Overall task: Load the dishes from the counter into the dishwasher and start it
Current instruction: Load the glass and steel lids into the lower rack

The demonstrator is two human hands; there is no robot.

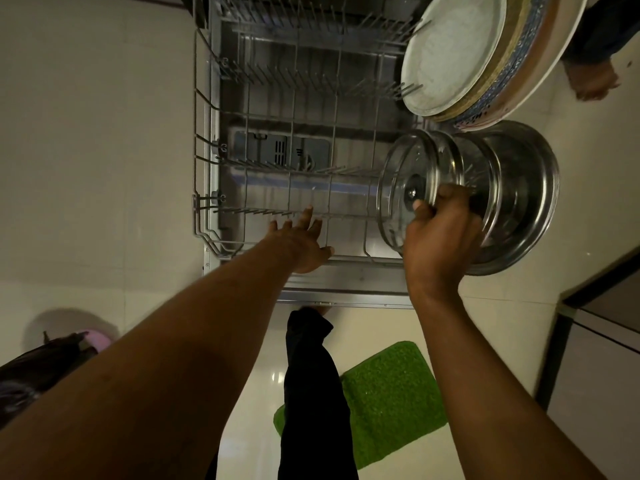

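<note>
The dishwasher's lower wire rack point(221, 161) is pulled out over the open door, mostly bare. My right hand point(440, 237) grips a glass lid point(401, 188) by its rim, held upright at the rack's front right. Right behind it stand another glass lid point(446, 157) and a large steel plate point(526, 188). At the back right of the rack lean several big plates point(453, 53), the nearest one pale grey. My left hand point(301, 237) reaches out with fingers spread, hovering at the front rail of the rack and holding nothing.
A green mat point(391, 400) lies on the pale tiled floor below the door edge point(346, 299). My dark trouser leg point(311, 393) stands beside it. Another person's bare foot point(588, 81) is at the far right. A cabinet point(602, 341) borders the right side.
</note>
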